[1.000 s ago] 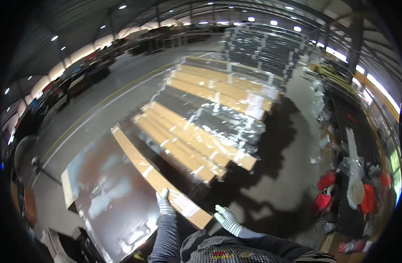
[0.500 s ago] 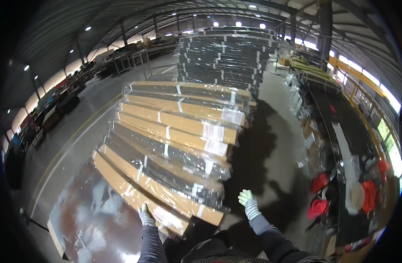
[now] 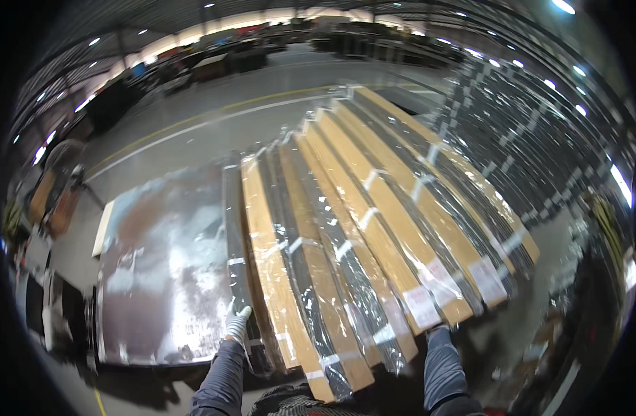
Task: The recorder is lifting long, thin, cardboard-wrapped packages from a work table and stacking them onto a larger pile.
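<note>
A row of long flat packages [image 3: 394, 187], tan cardboard and dark strips under clear film, leans in overlapping layers. At the row's left edge lies a dark film-wrapped package [image 3: 236, 236] beside the metal tabletop. My left hand [image 3: 237, 322], in a pale glove, grips the near part of this dark package, thumb over its top. My right hand is hidden at the near ends of the packages; only the right sleeve [image 3: 443, 367] shows, below a tan package with white labels [image 3: 420, 306].
A worn, shiny metal tabletop [image 3: 165, 277] lies to the left. Tall stacks of dark wrapped packages [image 3: 533, 132] stand at the far right. Behind runs a grey floor with a yellow line [image 3: 262, 98]. Cluttered shelving or benches [image 3: 221, 66] line the back.
My view has swung left, so the row now runs away from me. The left-edge package shows a dark face instead of tan. My right hand went from open in the air to hidden at the package ends.
</note>
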{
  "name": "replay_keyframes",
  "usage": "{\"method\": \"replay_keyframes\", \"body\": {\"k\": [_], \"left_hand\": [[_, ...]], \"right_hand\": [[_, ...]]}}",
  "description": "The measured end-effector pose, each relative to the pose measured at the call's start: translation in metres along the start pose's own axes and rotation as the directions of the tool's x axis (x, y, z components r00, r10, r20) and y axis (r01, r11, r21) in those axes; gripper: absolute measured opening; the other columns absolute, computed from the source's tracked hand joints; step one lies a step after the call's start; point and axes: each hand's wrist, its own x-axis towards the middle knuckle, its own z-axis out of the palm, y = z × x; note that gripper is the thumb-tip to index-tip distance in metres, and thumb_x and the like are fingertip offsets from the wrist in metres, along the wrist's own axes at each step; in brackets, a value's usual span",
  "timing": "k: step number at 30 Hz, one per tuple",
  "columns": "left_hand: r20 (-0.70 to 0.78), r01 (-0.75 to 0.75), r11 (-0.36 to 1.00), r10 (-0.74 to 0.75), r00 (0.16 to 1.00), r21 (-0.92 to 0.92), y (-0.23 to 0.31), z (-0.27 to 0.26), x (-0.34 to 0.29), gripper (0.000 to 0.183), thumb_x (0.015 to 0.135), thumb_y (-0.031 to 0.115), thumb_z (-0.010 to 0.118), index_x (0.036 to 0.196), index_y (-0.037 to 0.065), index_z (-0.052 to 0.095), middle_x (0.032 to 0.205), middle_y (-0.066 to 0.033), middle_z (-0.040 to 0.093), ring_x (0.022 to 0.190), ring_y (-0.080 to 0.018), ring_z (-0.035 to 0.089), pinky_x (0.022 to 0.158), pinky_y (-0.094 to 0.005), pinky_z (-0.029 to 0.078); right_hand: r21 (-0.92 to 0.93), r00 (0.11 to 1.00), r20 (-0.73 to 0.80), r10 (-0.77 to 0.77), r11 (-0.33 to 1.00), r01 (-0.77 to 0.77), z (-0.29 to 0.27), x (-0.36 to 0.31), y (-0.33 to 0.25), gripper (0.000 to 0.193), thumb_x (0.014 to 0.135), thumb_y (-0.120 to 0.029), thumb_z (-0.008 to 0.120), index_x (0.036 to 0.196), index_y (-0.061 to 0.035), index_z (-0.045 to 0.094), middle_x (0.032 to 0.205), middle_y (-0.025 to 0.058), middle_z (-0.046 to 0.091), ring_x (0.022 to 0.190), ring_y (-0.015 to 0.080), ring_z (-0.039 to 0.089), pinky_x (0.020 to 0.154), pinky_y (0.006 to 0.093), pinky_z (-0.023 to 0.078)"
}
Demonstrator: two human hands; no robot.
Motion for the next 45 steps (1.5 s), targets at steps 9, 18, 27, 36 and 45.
{"method": "replay_keyframes", "body": {"k": [9, 18, 27, 36, 45], "left_hand": [[-0.28, 0.175, 0.983, -0.156, 0.947, 0.046, -0.06, -0.039, -0.047, 0.069, 0.089, 0.026, 0.076, 0.143, -0.004, 0.045, 0.124, -0.0141, 0.064, 0.11, -0.0195, 0.06, 0.096, -0.0309, 0.048], [-0.425, 0.272, 0.898, -0.109, 0.899, 0.345, 0.017, -0.162, -0.007, 0.04, 0.094, 0.029, 0.069, 0.123, 0.001, 0.066, 0.105, -0.0019, 0.068, 0.088, -0.0129, 0.06, 0.079, -0.0315, 0.051], [-0.453, 0.464, 0.886, -0.403, 0.795, 0.026, 0.103, -0.169, -0.03, 0.04, 0.096, 0.05, 0.061, 0.109, 0.012, 0.067, 0.107, -0.004, 0.065, 0.102, -0.0164, 0.053, 0.081, -0.0296, 0.046], [-0.163, 0.49, 0.838, -0.463, 0.871, 0.242, 0.065, -0.257, -0.01, 0.052, 0.085, 0.037, 0.077, 0.118, -0.001, 0.064, 0.098, -0.002, 0.067, 0.085, -0.0121, 0.058, 0.078, -0.0307, 0.048], [-0.198, 0.383, 0.924, -0.375, 0.906, 0.003, 0.115, -0.41, -0.012, 0.049, 0.088, 0.03, 0.074, 0.129, 0.006, 0.06, 0.109, 0.0011, 0.066, 0.092, -0.011, 0.058, 0.086, -0.0277, 0.048]], "right_hand": [[-0.189, 0.991, 0.036, 0.129, 0.975, -0.12, 0.007, -0.012, 0.04, 0.058, 0.097, -0.053, 0.051, 0.141, -0.0155, 0.049, 0.134, 0.007, 0.057, 0.119, 0.0251, 0.057, 0.102, 0.0422, 0.048], [-0.367, 0.861, 0.247, 0.444, 0.865, -0.341, 0.121, 0.013, 0.167, 0.06, 0.097, -0.054, 0.051, 0.142, -0.0155, 0.048, 0.135, 0.007, 0.057, 0.119, 0.0251, 0.057, 0.103, 0.042, 0.048], [-0.316, 0.853, 0.382, 0.355, 0.918, -0.24, 0.253, 0.12, 0.189, 0.061, 0.097, -0.055, 0.051, 0.143, -0.0154, 0.047, 0.135, 0.0071, 0.057, 0.119, 0.025, 0.057, 0.103, 0.0419, 0.048], [-0.348, 0.845, 0.38, 0.376, 0.905, -0.246, 0.296, 0.046, 0.26, 0.063, 0.097, -0.057, 0.05, 0.144, -0.0153, 0.046, 0.135, 0.0071, 0.056, 0.119, 0.0249, 0.057, 0.103, 0.0417, 0.048], [-0.417, 0.719, 0.441, 0.537, 0.832, -0.365, 0.386, -0.091, 0.415, 0.065, 0.097, -0.058, 0.05, 0.145, -0.0152, 0.045, 0.136, 0.0072, 0.056, 0.12, 0.0248, 0.057, 0.103, 0.0416, 0.048]]}}
